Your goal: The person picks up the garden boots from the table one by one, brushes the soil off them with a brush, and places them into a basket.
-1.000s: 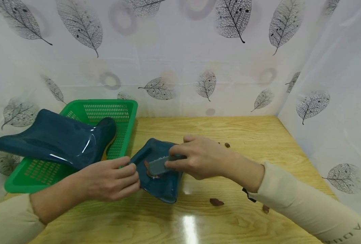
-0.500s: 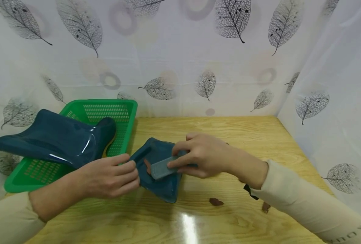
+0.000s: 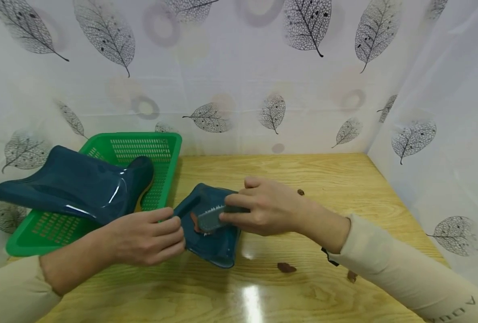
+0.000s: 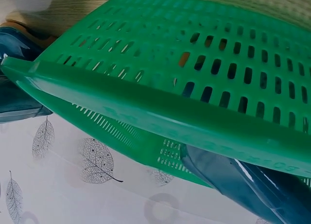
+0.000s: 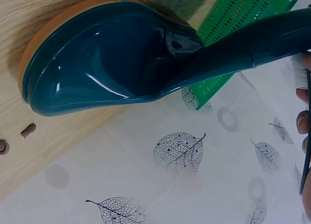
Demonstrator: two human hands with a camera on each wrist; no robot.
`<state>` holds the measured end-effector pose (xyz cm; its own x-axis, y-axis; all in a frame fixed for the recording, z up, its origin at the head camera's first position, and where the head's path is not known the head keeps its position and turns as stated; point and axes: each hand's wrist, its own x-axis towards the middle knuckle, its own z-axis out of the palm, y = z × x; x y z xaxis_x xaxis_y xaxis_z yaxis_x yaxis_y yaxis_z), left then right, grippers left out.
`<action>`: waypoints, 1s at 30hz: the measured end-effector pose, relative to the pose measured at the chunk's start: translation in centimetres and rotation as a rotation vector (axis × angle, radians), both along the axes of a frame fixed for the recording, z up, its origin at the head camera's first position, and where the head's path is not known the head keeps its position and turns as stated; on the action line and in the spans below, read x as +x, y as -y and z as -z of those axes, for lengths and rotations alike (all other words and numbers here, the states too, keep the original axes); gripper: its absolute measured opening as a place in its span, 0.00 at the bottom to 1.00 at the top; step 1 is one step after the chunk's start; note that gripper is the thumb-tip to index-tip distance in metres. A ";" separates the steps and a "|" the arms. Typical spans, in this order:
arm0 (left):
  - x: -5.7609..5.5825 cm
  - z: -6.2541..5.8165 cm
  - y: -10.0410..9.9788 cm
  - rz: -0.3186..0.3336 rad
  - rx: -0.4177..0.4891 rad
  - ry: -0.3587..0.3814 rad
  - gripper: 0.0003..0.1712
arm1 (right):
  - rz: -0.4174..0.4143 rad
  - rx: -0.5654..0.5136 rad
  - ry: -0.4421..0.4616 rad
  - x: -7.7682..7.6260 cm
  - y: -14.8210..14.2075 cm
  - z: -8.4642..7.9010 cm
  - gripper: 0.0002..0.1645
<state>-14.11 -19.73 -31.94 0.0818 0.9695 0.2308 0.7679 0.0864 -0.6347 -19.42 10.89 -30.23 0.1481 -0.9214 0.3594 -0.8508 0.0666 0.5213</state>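
A dark blue-green rain boot stands on the wooden table, its tan sole down as the right wrist view shows. My left hand grips the edge of its shaft with curled fingers; the thumb is hidden. Between the fingers and thumb of my right hand is a grey-blue brush, tilted over the upper part of the boot. White bristles show along its edge. Beside the brush head, a reddish-brown smear marks the boot.
A second rain boot lies across a green plastic basket at the left. Several dark brown clumps dot the table. Leaf-printed white curtains hang behind and at the sides.
The brush slid slightly down and right on the boot, its back turning up, then came back up and left with bristles showing again. My left hand and the boot stay nearly still.
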 end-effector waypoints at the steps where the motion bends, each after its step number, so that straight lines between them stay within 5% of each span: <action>1: 0.0 0.0 0.0 0.000 0.001 0.004 0.18 | 0.003 -0.003 -0.013 0.0 0.0 0.0 0.16; 15: -0.1 -0.2 -0.2 0.018 0.026 -0.004 0.17 | -0.017 -0.125 0.038 -0.5 0.1 0.6 0.16; 21: -0.3 -0.2 -0.2 0.038 0.050 -0.014 0.17 | -0.088 -0.182 0.242 -0.8 -0.4 0.3 0.20; 24: -0.3 -0.2 -0.2 0.043 0.056 -0.019 0.18 | -0.123 -0.147 0.305 -0.8 -0.6 0.1 0.19; 30: -0.3 0.0 0.0 0.019 0.017 -0.032 0.18 | -0.045 -0.042 0.238 -0.5 -0.1 0.1 0.14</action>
<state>-14.36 -19.77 -31.97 0.1072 0.9637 0.2447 0.7490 0.0836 -0.6573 -19.96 10.95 -30.34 0.0948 -0.8994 0.4266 -0.9519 0.0435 0.3033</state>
